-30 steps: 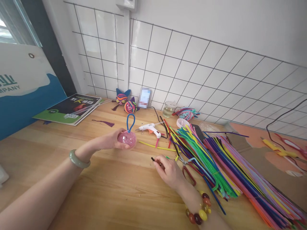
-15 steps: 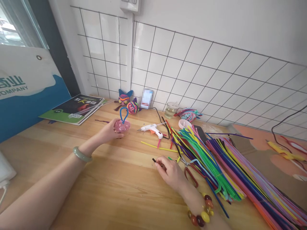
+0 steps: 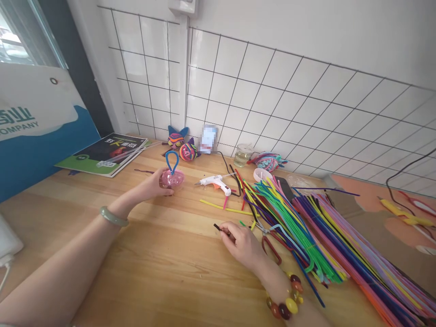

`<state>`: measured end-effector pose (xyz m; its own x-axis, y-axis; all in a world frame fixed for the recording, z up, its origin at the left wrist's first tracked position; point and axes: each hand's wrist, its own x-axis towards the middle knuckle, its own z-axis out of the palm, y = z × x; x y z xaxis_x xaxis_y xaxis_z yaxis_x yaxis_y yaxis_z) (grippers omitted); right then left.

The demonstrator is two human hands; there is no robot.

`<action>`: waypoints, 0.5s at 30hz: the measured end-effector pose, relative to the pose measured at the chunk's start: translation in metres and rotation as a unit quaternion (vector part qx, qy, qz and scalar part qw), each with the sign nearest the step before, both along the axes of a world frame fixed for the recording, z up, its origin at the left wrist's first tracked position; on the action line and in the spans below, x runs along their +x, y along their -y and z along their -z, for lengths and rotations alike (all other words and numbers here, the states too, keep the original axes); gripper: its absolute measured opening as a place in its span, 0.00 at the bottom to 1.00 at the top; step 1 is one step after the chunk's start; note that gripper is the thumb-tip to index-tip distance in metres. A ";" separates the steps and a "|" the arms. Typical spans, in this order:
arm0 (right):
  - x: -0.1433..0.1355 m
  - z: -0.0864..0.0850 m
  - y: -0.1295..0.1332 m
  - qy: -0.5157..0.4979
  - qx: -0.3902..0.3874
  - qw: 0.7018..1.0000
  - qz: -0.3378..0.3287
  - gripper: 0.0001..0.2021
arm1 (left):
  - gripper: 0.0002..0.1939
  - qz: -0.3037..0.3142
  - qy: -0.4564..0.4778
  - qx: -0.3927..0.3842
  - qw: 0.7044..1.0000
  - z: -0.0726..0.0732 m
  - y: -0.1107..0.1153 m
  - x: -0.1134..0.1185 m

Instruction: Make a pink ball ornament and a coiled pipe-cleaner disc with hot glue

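1. Over the last second, my left hand (image 3: 159,182) has carried the pink plastic shell (image 3: 173,180) back and left, away from the glue gun (image 3: 218,183). It now covers more of the purple tassel (image 3: 143,171) behind it.
2. My right hand (image 3: 240,243) has scarcely moved. Its fingers are pinched narrow around a short black piece (image 3: 217,227), one end poking out to the left.
3. So shell and black piece are farther apart than before; I judge that nothing is being joined at this instant.
4. The shell sits in my left hand, the fingers curled around its left side, near the glue gun's nozzle but not touching it. Whether it also meets the tabletop (image 3: 153,281), I cannot tell.
5. The shell is rounded, thin-looking, see-through and glossy, with bright highlights. A fuzzy blue loop (image 3: 177,161) stands up from its top, shaped like a teardrop.
6. The black piece looks soft and matte, like a cut bit of pipe cleaner.
7. The tabletop is smooth, pale wood with visible grain. On it, to the right, pipe cleaners (image 3: 303,240) lie in long, fuzzy, many-coloured bundles, and scissors with dark red handles (image 3: 271,251) rest beside them.
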<state>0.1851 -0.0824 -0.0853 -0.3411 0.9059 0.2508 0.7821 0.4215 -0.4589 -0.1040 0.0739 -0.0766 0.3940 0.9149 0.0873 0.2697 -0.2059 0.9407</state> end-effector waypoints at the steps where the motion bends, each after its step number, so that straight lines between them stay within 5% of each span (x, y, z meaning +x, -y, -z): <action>1: 0.000 0.000 0.000 -0.001 -0.001 1.000 -0.002 0.06 | 0.36 0.004 0.001 0.000 1.000 -0.001 0.000 0.000; 11: 0.000 0.000 -0.001 0.001 0.013 1.000 -0.012 0.06 | 0.45 -0.003 0.006 -0.008 1.000 -0.013 0.008 0.001; 15: 0.001 0.000 0.000 0.016 0.024 1.000 -0.007 0.06 | 0.35 -0.155 0.013 0.054 0.986 -0.024 0.008 -0.003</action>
